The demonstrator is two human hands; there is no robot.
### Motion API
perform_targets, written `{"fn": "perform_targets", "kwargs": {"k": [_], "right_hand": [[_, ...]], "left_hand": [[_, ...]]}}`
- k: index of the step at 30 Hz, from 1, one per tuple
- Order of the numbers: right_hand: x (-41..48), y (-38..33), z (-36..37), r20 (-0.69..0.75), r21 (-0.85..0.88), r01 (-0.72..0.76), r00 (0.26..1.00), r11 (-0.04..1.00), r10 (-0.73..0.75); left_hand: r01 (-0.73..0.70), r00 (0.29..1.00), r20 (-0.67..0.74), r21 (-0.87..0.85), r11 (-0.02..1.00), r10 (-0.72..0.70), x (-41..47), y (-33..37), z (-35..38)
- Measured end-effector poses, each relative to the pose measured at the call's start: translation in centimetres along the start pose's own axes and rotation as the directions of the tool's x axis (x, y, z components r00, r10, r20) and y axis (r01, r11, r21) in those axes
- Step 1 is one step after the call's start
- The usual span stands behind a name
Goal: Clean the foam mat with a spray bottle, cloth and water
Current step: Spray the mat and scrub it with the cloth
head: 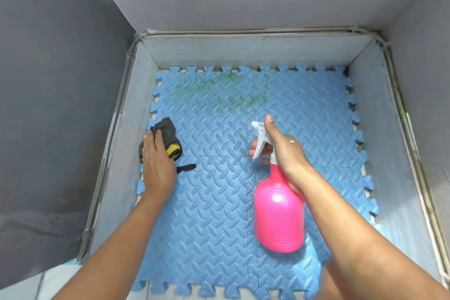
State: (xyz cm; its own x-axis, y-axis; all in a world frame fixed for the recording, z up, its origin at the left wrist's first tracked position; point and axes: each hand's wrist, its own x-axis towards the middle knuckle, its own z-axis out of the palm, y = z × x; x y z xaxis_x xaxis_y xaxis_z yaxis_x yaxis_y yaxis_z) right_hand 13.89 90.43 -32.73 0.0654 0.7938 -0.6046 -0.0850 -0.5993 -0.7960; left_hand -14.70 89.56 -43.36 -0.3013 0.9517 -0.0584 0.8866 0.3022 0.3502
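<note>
So, your right hand [285, 151] has the pink spray bottle [278, 212] by the neck. The fingers [254, 147] are curled round the white trigger and the thumb runs along the top of the spray head. The bottle is held off the blue foam mat [219, 202], tilted, with its base toward you and its nozzle [255, 124] pointing away and a bit left.

That's the bit that matters. The green stains [219, 90] sit along the far edge of the mat, ahead of the nozzle and slightly left of it, so the bottle's long axis is already roughly lined up with them. There's a clear stretch of mat between nozzle and stains, though. I'd say you're at the spraying step, with wiping not started yet.

Your left hand [157, 165] is at the mat's left edge, fingers laid mostly straight over the grey-and-yellow cloth [168, 134], pressing it down rather than bunching it. From there the stains are ahead and to the right, so the spray hand is the better placed one.
</note>
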Motion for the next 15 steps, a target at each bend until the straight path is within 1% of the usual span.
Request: {"fn": "perform_targets", "kwargs": {"k": [3,8,9,11,13,15], "right_hand": [[0.2,-0.2,0.1,-0.113,0.056,0.027,0.993,0.998,-0.021],[0.8,-0.3,-0.1,-0.009,0.048,0.014,1.0,0.999,-0.014],[0.7,-0.4,0.0,-0.016,0.063,0.031,0.999,0.998,-0.03],[0.9,-0.2,0.2,-0.078,0.101,0.061,0.996,0.993,-0.053],[0.9,0.0,0.1,-0.134,0.134,0.042,0.991,0.99,-0.023],[1.0,0.1,-0.1,-0.101,0.15,0.007,0.995,0.989,0.008]], "left_hand": [[-0.025,1.0,0.001,0.041,0.999,0.025,0.1,-0.4,0.2],[-0.018,1.0,0.005,0.051,0.999,0.017,0.3,-0.3,0.5],[-0.017,1.0,0.003,0.053,0.998,0.017,0.3,-0.4,0.4],[-0.016,1.0,-0.004,0.06,0.998,0.017,0.3,-0.4,0.4],[-0.011,1.0,-0.007,0.064,0.998,0.011,0.4,-0.3,0.5],[-0.008,1.0,-0.007,0.061,0.998,0.008,0.4,-0.2,0.6]]}}
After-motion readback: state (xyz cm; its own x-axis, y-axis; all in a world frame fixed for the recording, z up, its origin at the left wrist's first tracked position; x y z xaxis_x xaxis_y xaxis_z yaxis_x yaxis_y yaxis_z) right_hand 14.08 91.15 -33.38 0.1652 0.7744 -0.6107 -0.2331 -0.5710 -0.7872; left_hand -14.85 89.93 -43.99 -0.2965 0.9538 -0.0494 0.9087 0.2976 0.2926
